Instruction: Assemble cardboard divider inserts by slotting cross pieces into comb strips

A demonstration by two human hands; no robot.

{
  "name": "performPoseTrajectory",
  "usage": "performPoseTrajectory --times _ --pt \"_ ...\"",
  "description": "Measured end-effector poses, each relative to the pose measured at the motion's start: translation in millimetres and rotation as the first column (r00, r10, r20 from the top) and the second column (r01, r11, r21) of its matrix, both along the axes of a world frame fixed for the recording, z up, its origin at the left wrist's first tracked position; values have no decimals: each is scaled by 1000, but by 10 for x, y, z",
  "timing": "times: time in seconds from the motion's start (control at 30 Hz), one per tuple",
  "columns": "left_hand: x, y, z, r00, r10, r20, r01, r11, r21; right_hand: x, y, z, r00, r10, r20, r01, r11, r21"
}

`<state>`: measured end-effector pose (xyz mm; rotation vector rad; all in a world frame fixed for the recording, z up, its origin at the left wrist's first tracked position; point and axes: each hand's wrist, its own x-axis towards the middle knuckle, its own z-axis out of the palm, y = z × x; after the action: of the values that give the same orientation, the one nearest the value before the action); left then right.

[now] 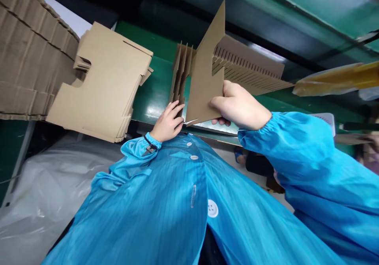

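My right hand (238,105) grips the lower edge of a tall corrugated cardboard divider sheet (204,65), which stands notched and slotted into a long comb-slotted cardboard strip (248,65). My left hand (167,122) curls around the bottom of a small group of upright slotted cardboard dividers (181,70). Both hands are in blue gown cuffs. To the left of my left hand lies a stack of die-cut flat cardboard blanks (100,81). A small silver sliver (190,121) shows below the sheet's corner; I cannot tell what it is.
A tall stack of corrugated cardboard (29,47) fills the upper left, beside a green work surface (154,95). Clear plastic sheeting (50,190) lies at lower left. A yellow wrapped bundle (334,79) sits at right. A sandalled foot (239,155) shows below the table edge.
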<state>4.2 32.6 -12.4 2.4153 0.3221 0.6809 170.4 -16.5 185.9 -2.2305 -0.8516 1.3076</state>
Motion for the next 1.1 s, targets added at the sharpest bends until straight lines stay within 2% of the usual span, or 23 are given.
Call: performPoseTrajectory --times 0.17,0.3,0.43,0.63,0.8,0.93,1.1 --pt "0 -4 3 1000 6 22 -6 999 32 57 -27 -96 997 51 -55 -45 994 104" --pt "2 -7 4 1000 8 16 -8 1000 18 93 -23 -109 998 39 -47 -36 998 59" --pt "1 -6 6 1000 1 -3 -1 1000 -24 103 -34 -129 998 41 -50 -37 996 79" --pt "-2 0 7 1000 -17 -15 16 997 -75 24 -82 -200 999 50 -9 -50 999 17" --pt "-6 1 4 1000 -22 2 22 998 -56 -68 -90 -349 999 37 -18 -37 999 4" --pt "-9 0 5 1000 -17 -4 17 999 -44 -168 -54 -499 999 31 6 -31 997 -73" --pt "-18 -12 23 1000 -21 -8 21 999 -31 -254 -37 -675 997 41 -69 -48 993 -104"
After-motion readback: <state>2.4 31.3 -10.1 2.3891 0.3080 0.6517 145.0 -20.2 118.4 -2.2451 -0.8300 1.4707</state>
